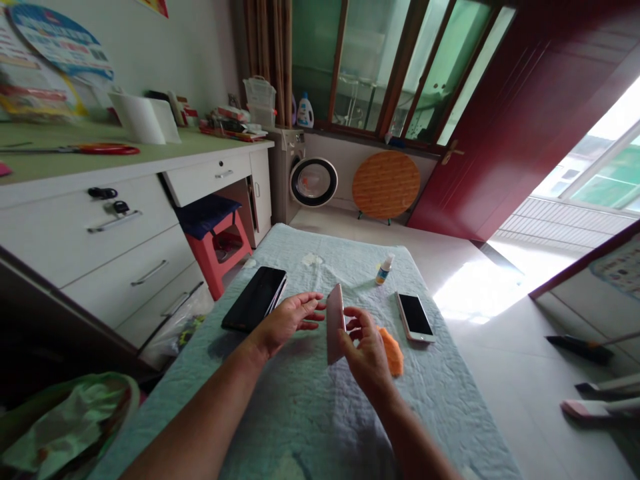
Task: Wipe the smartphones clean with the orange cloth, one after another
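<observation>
A thin pinkish smartphone (pixel 335 323) stands on edge above the cloth-covered table, gripped along its right side by my right hand (pixel 365 347). My left hand (pixel 290 320) is just left of it, fingers stretched out and holding nothing. An orange cloth (pixel 391 351) lies partly behind my right hand. Further right rests a white smartphone (pixel 417 317) with a dark screen. To the left of my left hand is a black tablet-like device (pixel 256 298), lying flat; it looks like more than one layer. A small spray bottle (pixel 385 269) stands upright toward the table's far side.
The table wears a pale blue quilted cover (pixel 300 427). On the left are a white drawer desk (pixel 120 247) and a pink stool (pixel 220 247). A lined waste bin (pixel 131 400) sits at lower left. Behind stand a washing machine (pixel 285 180) and a round wooden tabletop (pixel 387 185).
</observation>
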{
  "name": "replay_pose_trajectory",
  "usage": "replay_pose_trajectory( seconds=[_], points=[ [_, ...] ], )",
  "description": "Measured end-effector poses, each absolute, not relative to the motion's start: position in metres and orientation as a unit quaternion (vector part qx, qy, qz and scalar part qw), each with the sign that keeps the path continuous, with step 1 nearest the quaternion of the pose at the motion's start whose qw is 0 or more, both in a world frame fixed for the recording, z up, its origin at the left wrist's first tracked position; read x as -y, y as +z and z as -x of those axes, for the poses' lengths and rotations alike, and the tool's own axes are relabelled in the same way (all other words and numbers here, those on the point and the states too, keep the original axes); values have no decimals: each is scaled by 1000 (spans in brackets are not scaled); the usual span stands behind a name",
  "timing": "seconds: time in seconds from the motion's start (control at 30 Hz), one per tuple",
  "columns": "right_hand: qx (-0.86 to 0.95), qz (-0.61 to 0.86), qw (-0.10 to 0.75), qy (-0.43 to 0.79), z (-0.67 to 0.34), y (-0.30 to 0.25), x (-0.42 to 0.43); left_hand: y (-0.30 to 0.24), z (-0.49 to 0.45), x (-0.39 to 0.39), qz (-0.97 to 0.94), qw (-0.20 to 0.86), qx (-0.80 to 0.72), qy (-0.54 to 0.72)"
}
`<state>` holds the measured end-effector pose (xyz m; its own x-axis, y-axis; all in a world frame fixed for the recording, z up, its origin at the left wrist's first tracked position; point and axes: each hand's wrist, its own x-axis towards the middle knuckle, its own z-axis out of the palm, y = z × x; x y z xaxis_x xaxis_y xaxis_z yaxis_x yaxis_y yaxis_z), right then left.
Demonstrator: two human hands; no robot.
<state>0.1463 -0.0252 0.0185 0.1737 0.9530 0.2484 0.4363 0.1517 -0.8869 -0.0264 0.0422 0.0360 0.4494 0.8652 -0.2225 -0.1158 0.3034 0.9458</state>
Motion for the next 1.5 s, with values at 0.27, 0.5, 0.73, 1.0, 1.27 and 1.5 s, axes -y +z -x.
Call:
replay_pose_trajectory(
  seconds=[0.27,0.5,0.73,1.0,1.27,1.5],
  points=[
    [651,521,490,254,-133,17,29,41,28,-42,-476,703,-377,371],
    [695,494,454,258,-128,16,32,43,30,-44,-493,664,-409,385],
    [747,474,397,244,-130,21,35,33,31,-47,-509,609,-461,398],
    [712,609,321,140,-146,14,29,25,23,-48,-493,609,-470,407],
    [675,678,256,140,-150,7,27,25,18,-43,-520,610,-491,343],
    [657,687,275,145,-156,10,26,16,12,-40,-536,623,-492,286]
  ],
)
